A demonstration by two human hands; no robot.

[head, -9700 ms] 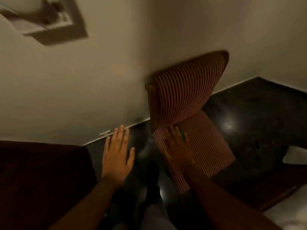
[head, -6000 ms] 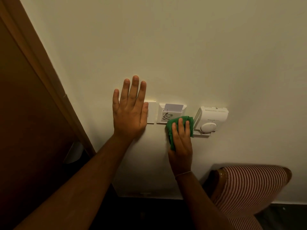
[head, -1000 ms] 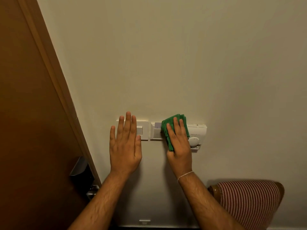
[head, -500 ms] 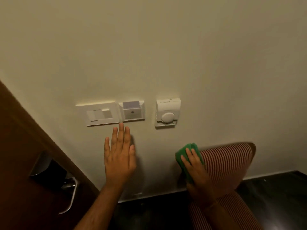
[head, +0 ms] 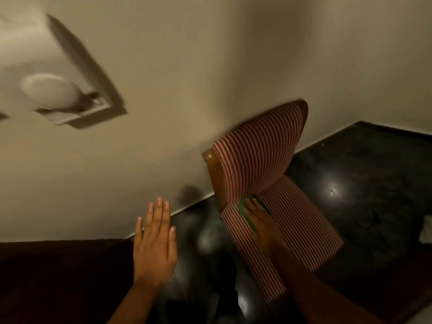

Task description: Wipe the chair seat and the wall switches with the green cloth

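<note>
A chair with red-and-white striped upholstery stands against the wall; its seat slopes toward me below the backrest. My right hand lies flat on the back of the seat, pressing the green cloth, which shows only at the fingertips and along the hand's left edge. My left hand hovers open over the floor to the left of the chair, fingers together, holding nothing. A blurred white wall thermostat fills the upper left; the other switches are out of view.
The dark glossy floor spreads right of the chair with a light reflection. A dark brown door or panel fills the lower left. The cream wall meets the floor behind the chair. A pale object sits at the right edge.
My view has tipped down from the wall switches to the chair. My right hand carried the green cloth from the backrest top down onto the seat. My left hand dropped away from the wall.
</note>
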